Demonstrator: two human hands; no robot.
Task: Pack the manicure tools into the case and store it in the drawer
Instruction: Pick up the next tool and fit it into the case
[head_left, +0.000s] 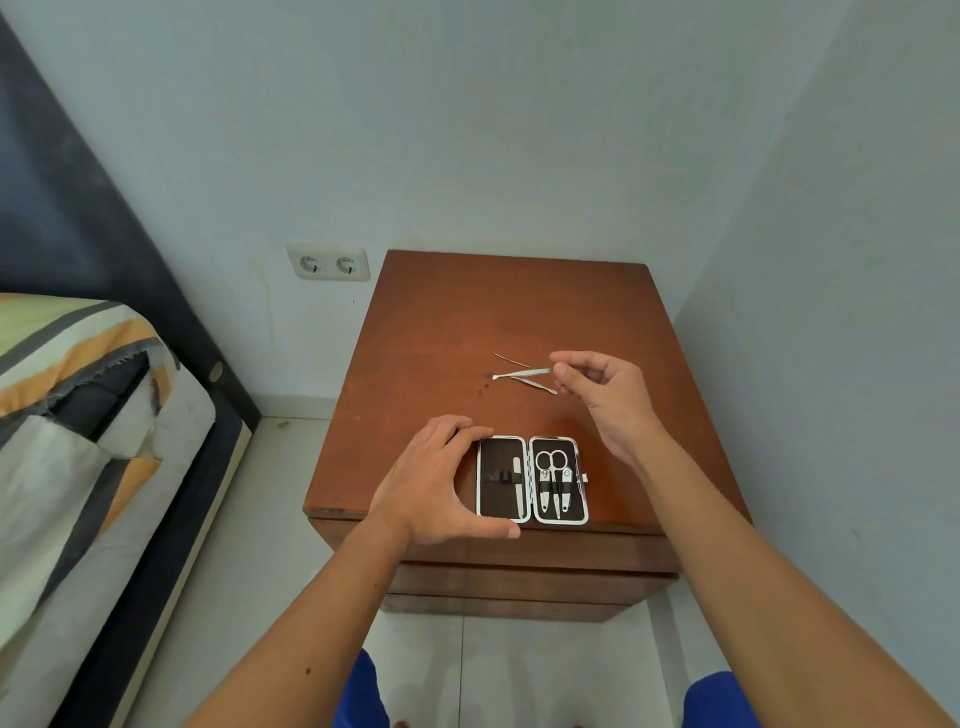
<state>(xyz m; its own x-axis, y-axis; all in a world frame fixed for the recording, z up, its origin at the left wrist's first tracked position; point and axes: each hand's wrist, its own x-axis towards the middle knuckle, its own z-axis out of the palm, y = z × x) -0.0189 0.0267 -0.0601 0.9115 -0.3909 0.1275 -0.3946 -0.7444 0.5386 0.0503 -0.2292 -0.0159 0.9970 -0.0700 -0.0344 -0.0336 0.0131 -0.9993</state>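
Observation:
The manicure case (532, 478) lies open and flat near the front edge of the brown nightstand (447, 338). Its left half holds a nail file (517, 486). Scissors (552, 475) and two clippers sit strapped in the right half. My left hand (441, 483) rests against the case's left side, fingers curved around its edge. My right hand (605, 395) pinches one end of a thin silver tool (522, 372), lifted just above the tabletop. Another slim tool (535, 385) lies under it on the wood, and a thin one (510, 359) lies behind.
The nightstand's drawer fronts (519, 571) are closed below the top. A bed (78, 415) with a striped cover stands at the left. A double wall socket (328, 263) is behind. White walls close in at the back and right.

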